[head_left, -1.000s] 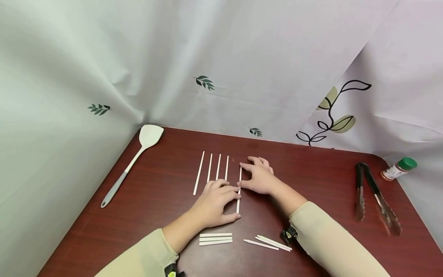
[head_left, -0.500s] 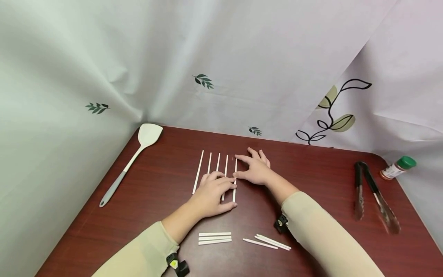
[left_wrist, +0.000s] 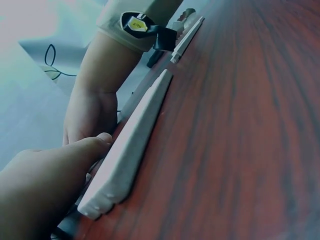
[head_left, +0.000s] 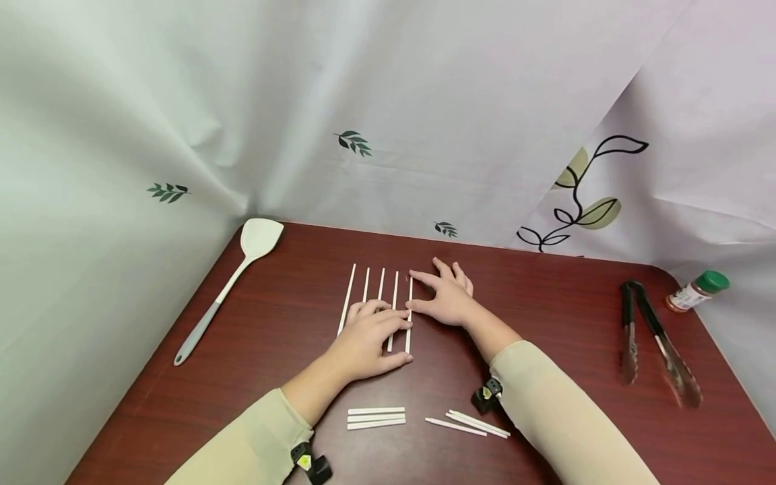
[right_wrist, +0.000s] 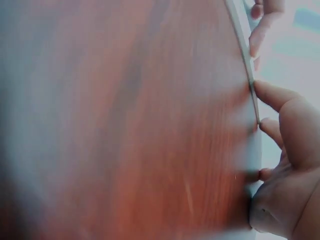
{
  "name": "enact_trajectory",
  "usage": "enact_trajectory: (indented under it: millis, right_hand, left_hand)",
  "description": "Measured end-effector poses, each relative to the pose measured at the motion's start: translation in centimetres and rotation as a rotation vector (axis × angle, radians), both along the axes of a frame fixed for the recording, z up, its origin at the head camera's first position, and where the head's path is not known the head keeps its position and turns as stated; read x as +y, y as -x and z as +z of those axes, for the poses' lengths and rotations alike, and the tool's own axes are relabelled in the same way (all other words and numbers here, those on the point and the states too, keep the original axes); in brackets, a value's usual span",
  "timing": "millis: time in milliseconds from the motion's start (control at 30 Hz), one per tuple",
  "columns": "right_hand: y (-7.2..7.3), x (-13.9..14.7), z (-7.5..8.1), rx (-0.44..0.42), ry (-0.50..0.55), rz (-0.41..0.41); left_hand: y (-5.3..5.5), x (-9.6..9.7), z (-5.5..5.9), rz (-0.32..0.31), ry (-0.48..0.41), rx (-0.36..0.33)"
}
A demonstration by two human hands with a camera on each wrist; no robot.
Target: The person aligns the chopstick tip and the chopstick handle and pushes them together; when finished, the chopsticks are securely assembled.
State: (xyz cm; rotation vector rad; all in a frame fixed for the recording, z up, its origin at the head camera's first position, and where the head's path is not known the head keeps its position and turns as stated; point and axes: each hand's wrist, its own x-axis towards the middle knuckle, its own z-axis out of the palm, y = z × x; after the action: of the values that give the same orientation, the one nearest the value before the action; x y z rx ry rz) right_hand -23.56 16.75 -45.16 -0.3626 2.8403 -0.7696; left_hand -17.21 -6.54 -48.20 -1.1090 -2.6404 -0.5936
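- The right hand (head_left: 447,296) is spread wide, its index fingertip at the far end of a thin, straight white stick (head_left: 411,289) and its thumb by the middle. It reaches in from the right and closes round nothing.
- The left hand (head_left: 366,343) lies palm down with loosely bent, parted fingers; a fingertip meets the same stick around the middle, and the thumb lies by its near end. It comes from the left, closed round nothing.
- This stick lies between the hands, its long axis near to far, at the right end of a row. Neither hand is clearly nearer: the right takes the far half, the left the near half.
- Just left of it, four similar white sticks (head_left: 396,286) run roughly parallel, gaps between them, partly hidden under the left hand.
- Nearer the person, three straight white bars (head_left: 376,417) lie left to right, side by side; right of them, three slim white rods (head_left: 467,422) lie aslant.
- Well apart on the red-brown wood-grain table (head_left: 545,303): a white-bladed, grey-handled spatula (head_left: 227,286) at left, black-and-metal tongs (head_left: 657,330) at right.
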Motion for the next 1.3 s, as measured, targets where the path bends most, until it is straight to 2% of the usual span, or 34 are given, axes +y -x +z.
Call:
enact_trajectory:
  millis: [200, 400, 533, 667, 733, 833, 967, 1133, 1300]
  right_hand:
    - [-0.2, 0.1, -0.2, 0.029, 0.0, 0.005]
    - [-0.5, 0.3, -0.2, 0.077, 0.031, -0.005]
    - [-0.6, 1.7, -0.9, 0.177, 0.055, 0.014]
    - [-1.0, 4.4, -2.0, 0.278, 0.171, 0.083]
    - [-1.6, 5.6, -2.4, 0.313, 0.244, 0.106]
    - [-2.6, 6.8, -3.0, 0.367, 0.297, 0.112]
    - [-3.8, 7.3, -3.5, 0.453, 0.316, 0.114]
    - [-5.6, 7.8, -3.6, 0.574, 0.354, 0.121]
    - [-8.2, 8.5, -3.8, 0.607, 0.362, 0.155]
  left_hand:
    - [0.0, 0.0, -0.2, -0.003, 0.001, 0.012]
    - [0.0, 0.0, 0.0, -0.01, -0.048, 0.051]
    - [-0.1, -0.1, 0.3, -0.004, -0.081, 0.052]
    - [-0.2, 0.0, 0.4, -0.025, -0.116, 0.06]
    - [-0.3, -0.1, 0.4, -0.037, -0.123, 0.062]
    - [-0.7, -0.3, 0.3, -0.042, -0.13, 0.074]
    - [-1.3, -1.3, 0.1, -0.055, -0.153, 0.095]
    - [-2.3, -2.3, 0.1, -0.107, -0.188, 0.103]
    - [-3.5, -2.9, 0.2, -0.131, -0.204, 0.073]
